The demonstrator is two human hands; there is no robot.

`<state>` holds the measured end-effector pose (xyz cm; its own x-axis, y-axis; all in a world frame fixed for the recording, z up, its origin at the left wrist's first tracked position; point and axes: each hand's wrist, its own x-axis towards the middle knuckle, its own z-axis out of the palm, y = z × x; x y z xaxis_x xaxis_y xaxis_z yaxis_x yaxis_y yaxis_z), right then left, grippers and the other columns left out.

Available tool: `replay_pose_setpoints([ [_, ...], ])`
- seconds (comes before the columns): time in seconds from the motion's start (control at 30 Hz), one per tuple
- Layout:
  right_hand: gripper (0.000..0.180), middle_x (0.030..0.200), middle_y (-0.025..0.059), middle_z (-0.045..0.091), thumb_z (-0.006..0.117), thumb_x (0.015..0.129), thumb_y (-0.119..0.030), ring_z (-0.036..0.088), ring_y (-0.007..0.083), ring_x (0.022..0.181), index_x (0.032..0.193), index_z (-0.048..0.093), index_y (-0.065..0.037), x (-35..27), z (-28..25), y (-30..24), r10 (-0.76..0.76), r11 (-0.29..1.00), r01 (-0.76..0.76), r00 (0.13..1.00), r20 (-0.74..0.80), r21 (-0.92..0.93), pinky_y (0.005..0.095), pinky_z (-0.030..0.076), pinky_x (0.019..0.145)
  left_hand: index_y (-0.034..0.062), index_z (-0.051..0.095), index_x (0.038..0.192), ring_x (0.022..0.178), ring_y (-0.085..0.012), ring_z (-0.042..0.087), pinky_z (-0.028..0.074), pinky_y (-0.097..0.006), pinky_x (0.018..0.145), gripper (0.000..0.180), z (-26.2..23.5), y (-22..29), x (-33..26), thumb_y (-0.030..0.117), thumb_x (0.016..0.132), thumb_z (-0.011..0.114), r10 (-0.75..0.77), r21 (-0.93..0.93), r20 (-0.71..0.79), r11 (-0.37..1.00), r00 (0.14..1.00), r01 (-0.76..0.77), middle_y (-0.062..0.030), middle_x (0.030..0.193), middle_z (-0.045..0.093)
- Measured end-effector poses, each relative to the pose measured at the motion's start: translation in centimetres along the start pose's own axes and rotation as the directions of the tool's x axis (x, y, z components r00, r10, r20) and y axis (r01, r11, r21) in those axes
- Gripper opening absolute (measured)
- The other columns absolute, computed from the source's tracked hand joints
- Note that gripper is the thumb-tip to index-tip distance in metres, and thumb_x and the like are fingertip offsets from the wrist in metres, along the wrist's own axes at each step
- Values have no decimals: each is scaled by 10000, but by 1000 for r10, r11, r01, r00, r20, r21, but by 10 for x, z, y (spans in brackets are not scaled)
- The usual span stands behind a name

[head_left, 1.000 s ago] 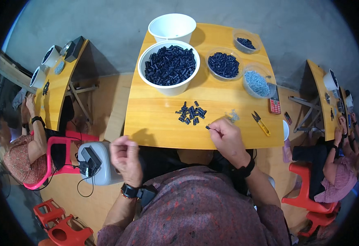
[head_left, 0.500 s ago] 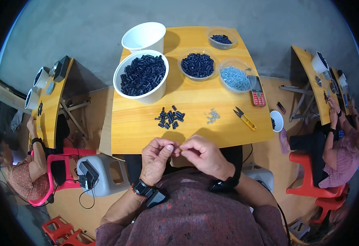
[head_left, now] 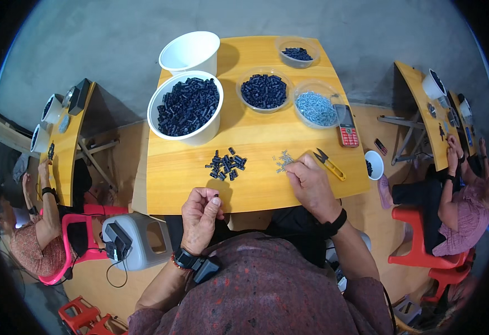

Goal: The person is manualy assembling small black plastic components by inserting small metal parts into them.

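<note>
At the table's near edge, my left hand pinches a small black plastic part between thumb and fingers. My right hand reaches over the table with fingers closed at a small loose pile of silver screws; whether a screw is between the fingertips is hidden. A pile of short black plastic parts lies left of the screws. Just right of my right hand are yellow-handled thread snips, their dark blades pointing away.
A white bucket full of black parts stands at the left, with another white bucket behind. Clear tubs hold black parts and screws. A red-keyed phone lies at the right edge. People work at tables on both sides.
My hands were together at the table's near edge and are now apart. The right one has moved forward and right to the screw pile; the left keeps a black part.
</note>
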<state>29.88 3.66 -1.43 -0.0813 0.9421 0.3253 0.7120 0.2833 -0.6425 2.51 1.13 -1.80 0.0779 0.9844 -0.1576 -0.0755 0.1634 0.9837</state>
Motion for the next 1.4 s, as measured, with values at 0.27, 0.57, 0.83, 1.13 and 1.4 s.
replay_pose_setpoints([
  [0.27, 87, 859, 147, 552, 623, 839, -5, 594, 352, 800, 918, 598, -28, -8, -10, -3, 124, 989, -124, 992, 5, 75, 406, 479, 684, 37, 544, 1034, 668, -71, 558, 527, -230, 599, 142, 0, 1, 3, 133, 963, 621, -34, -21, -3, 999, 999, 34, -4, 840, 569],
  [0.57, 81, 841, 133, 547, 624, 838, 27, 599, 312, 793, 907, 606, -13, -2, -19, 1, 28, 1000, -27, 996, 87, -6, 358, 479, 691, 27, 552, 1022, 688, -72, 570, 539, -235, 620, 144, 0, 0, 4, 105, 945, 645, -28, -45, 18, 999, 999, 29, 1, 870, 557],
  [0.83, 72, 873, 140, 558, 614, 862, 10, 602, 340, 841, 930, 605, -14, -4, -27, 0, 37, 998, -29, 989, 145, -62, 378, 488, 730, 20, 560, 1023, 683, -77, 578, 542, -238, 631, 139, -2, -2, 4, 106, 948, 640, -34, -12, 19, 999, 999, 34, -3, 853, 571],
  [1.13, 106, 889, 123, 568, 637, 839, 19, 606, 324, 833, 933, 620, -27, -7, -31, 5, -43, 996, 56, 982, 186, -64, 364, 494, 727, 16, 567, 1029, 675, -82, 581, 544, -242, 636, 137, -4, -4, 4, 98, 947, 640, -15, -34, 33, 999, 999, 17, -7, 858, 578],
  [1.4, 96, 839, 65, 590, 634, 868, 14, 608, 204, 750, 957, 629, -22, -8, -25, -6, -13, 974, -13, 993, 113, 227, 293, 490, 661, -2, 603, 1014, 705, -113, 628, 557, -258, 658, 119, -9, -4, -2, 62, 928, 654, -5, -105, 66, 994, 998, 11, -50, 851, 644],
])
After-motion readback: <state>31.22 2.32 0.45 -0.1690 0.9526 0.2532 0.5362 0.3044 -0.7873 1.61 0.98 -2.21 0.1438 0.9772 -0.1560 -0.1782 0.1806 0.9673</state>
